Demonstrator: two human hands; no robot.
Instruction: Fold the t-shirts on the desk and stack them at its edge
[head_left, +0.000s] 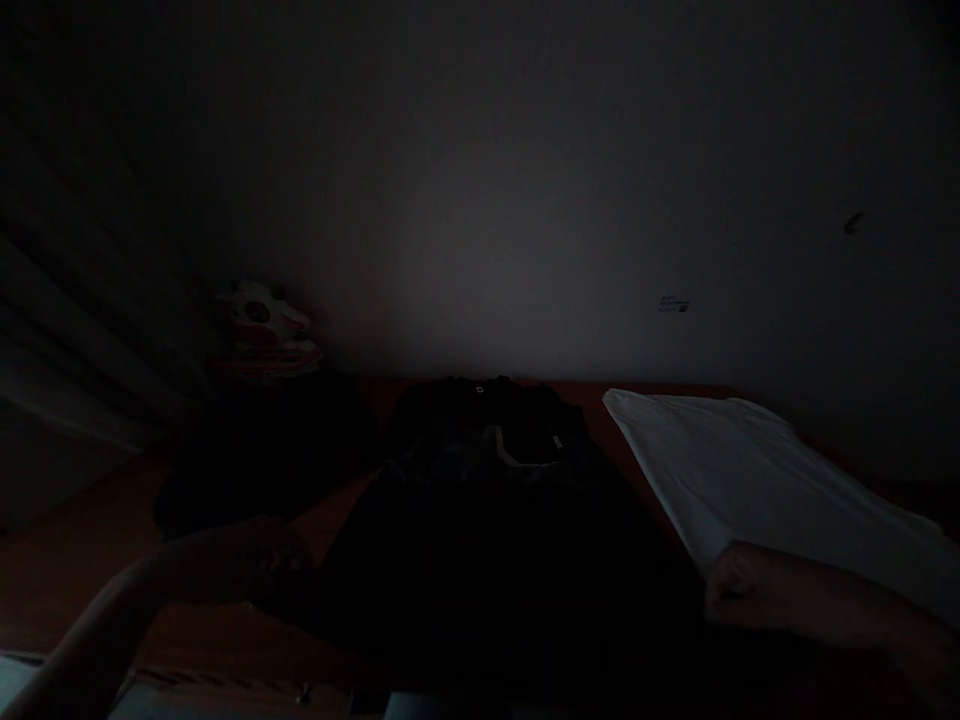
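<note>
A dark shirt [487,530] is spread between left hand [274,555] and right hand [739,588], its near corners pinched in the fingers [726,588].

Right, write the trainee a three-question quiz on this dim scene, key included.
1. True or false: the flat white cloth lies to the right of the spread black fabric garment.
2. Of these, which is nearest the bare right hand? A) the small printed wall sticker; B) the white cloth; C) the dark heap at far left.
3. Fill in: the bare left hand is at the garment's ___ side.

Key: 1. True. 2. B. 3. left.
</note>
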